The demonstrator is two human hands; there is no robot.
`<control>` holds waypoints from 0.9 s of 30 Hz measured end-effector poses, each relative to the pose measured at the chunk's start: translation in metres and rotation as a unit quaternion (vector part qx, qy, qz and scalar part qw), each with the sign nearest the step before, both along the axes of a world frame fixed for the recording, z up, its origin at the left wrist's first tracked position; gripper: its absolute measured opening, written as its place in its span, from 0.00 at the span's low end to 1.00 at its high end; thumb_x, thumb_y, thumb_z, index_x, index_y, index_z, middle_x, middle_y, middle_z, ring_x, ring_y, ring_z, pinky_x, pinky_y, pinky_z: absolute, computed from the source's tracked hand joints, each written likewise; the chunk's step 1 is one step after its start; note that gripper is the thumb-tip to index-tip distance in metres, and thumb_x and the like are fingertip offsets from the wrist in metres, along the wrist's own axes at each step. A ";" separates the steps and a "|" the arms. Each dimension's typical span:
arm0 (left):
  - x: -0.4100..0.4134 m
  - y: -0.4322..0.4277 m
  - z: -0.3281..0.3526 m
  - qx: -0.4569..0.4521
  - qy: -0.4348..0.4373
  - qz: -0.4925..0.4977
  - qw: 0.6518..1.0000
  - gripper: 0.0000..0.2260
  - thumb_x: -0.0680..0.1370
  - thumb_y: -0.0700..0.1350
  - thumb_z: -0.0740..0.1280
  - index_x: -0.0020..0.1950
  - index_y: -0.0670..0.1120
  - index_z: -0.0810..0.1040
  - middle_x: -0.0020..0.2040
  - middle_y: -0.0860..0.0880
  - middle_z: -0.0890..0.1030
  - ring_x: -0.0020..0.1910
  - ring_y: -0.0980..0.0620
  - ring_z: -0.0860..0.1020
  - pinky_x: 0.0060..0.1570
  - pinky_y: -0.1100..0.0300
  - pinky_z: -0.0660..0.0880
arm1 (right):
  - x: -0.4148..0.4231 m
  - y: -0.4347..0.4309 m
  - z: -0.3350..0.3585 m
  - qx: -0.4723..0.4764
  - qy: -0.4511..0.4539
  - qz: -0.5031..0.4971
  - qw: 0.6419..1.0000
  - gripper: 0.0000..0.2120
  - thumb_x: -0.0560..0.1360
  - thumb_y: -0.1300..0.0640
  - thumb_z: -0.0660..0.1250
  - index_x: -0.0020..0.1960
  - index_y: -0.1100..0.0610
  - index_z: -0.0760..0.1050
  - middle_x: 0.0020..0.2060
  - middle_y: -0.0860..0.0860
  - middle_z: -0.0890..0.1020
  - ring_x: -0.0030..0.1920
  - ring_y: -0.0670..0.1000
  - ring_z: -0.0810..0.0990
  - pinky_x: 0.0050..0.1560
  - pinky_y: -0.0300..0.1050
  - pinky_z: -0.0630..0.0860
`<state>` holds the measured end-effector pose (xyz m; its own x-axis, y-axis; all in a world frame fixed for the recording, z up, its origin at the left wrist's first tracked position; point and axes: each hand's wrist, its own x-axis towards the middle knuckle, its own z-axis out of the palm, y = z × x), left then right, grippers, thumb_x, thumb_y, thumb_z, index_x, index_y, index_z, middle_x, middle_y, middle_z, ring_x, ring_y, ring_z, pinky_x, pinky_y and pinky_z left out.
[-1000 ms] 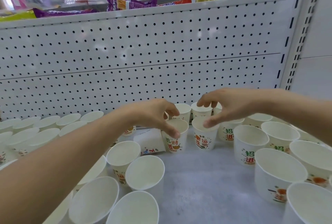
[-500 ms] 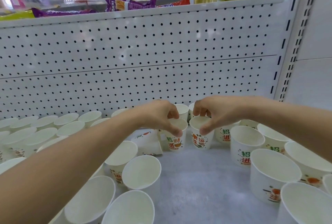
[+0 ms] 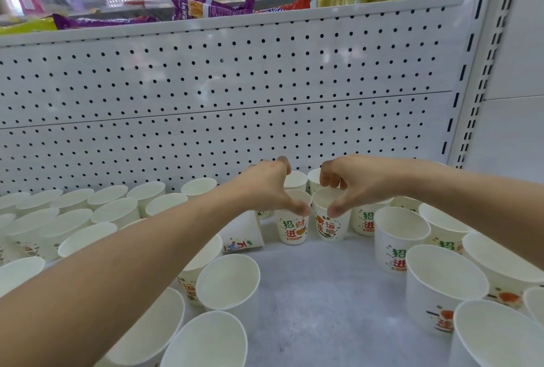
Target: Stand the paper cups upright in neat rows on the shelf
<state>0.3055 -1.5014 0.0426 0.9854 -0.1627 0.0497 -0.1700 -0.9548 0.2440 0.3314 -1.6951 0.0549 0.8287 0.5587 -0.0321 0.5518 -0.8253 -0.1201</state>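
Two white paper cups with red and green print stand upright side by side near the pegboard. My left hand (image 3: 269, 187) pinches the rim of the left cup (image 3: 293, 228) between thumb and fingers. My right hand (image 3: 350, 182) pinches the rim of the right cup (image 3: 331, 226) the same way. More upright cups stand behind them against the back panel. One cup (image 3: 244, 237) lies on its side just left of the held pair, partly hidden by my left forearm.
Several upright cups fill the shelf's left side (image 3: 114, 210) and right side (image 3: 400, 237). A bare grey strip of shelf (image 3: 318, 302) runs down the middle. The white pegboard (image 3: 235, 95) closes the back; a slotted upright (image 3: 468, 119) stands at right.
Both hands have moved farther back toward the pegboard with their cups, and the two cups now stand closer together.
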 end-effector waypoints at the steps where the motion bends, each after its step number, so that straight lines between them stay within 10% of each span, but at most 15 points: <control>1: 0.000 0.000 0.000 -0.001 -0.002 0.001 1.000 0.40 0.65 0.63 0.76 0.69 0.48 0.65 0.59 0.49 0.79 0.55 0.49 0.77 0.53 0.52 0.77 | 0.000 0.000 0.000 0.002 -0.001 0.000 1.000 0.27 0.65 0.40 0.75 0.58 0.47 0.70 0.51 0.44 0.77 0.50 0.47 0.77 0.54 0.49 0.77; 9: -0.005 0.013 0.015 -0.026 -0.013 0.018 0.999 0.33 0.68 0.68 0.70 0.66 0.51 0.71 0.57 0.53 0.80 0.54 0.52 0.78 0.51 0.55 0.75 | -0.003 -0.001 0.001 0.003 -0.043 0.003 0.999 0.26 0.68 0.37 0.71 0.59 0.47 0.70 0.52 0.41 0.75 0.52 0.45 0.75 0.51 0.42 0.72; 17: -0.031 0.108 0.035 -0.020 -0.005 0.028 0.999 0.12 0.76 0.53 0.69 0.60 0.54 0.80 0.55 0.58 0.82 0.52 0.60 0.79 0.60 0.55 0.75 | -0.022 0.053 0.008 0.039 -0.137 0.116 0.983 0.13 0.75 0.40 0.64 0.52 0.47 0.78 0.46 0.42 0.78 0.48 0.44 0.75 0.49 0.40 0.69; 27: -0.015 0.148 -0.004 0.151 -0.056 0.093 0.983 0.20 0.77 0.58 0.66 0.67 0.54 0.73 0.62 0.55 0.77 0.58 0.52 0.75 0.54 0.56 0.72 | -0.019 0.131 -0.022 -0.040 -0.199 0.081 0.976 0.21 0.75 0.42 0.62 0.32 0.54 0.65 0.35 0.51 0.73 0.43 0.54 0.70 0.46 0.46 0.64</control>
